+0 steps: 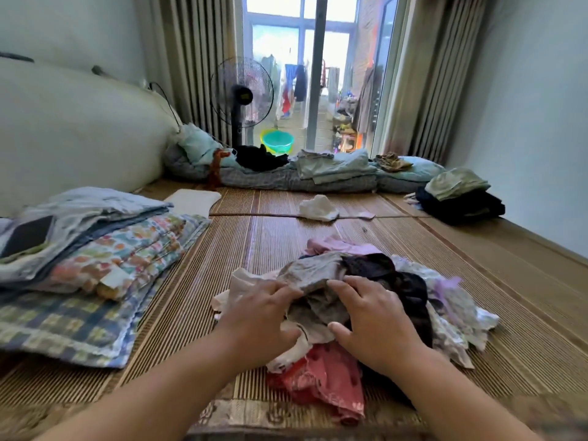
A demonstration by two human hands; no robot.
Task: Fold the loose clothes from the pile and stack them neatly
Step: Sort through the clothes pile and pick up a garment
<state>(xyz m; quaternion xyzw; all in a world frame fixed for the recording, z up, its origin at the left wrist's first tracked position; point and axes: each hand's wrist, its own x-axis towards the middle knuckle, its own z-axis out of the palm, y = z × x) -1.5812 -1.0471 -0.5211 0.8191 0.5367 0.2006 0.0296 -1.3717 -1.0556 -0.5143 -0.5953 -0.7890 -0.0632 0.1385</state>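
Note:
A loose pile of clothes [410,291] lies on the bamboo mat [276,237] right in front of me. It holds a grey garment [313,272], a black one [375,265], a red patterned one [331,374], and pale floral pieces on the right. My left hand [257,316] and my right hand [375,316] both grip the grey garment on top of the pile, fingers curled into the cloth. A folded stack of dark and green clothes [461,198] sits at the far right of the mat.
Folded blankets and a floral quilt [105,249] with a dark phone [27,235] on top lie at the left. A white cloth [319,207] and a cream towel [194,200] lie further back. Bedding [286,173], a standing fan [241,97] and a green basin [276,141] line the window.

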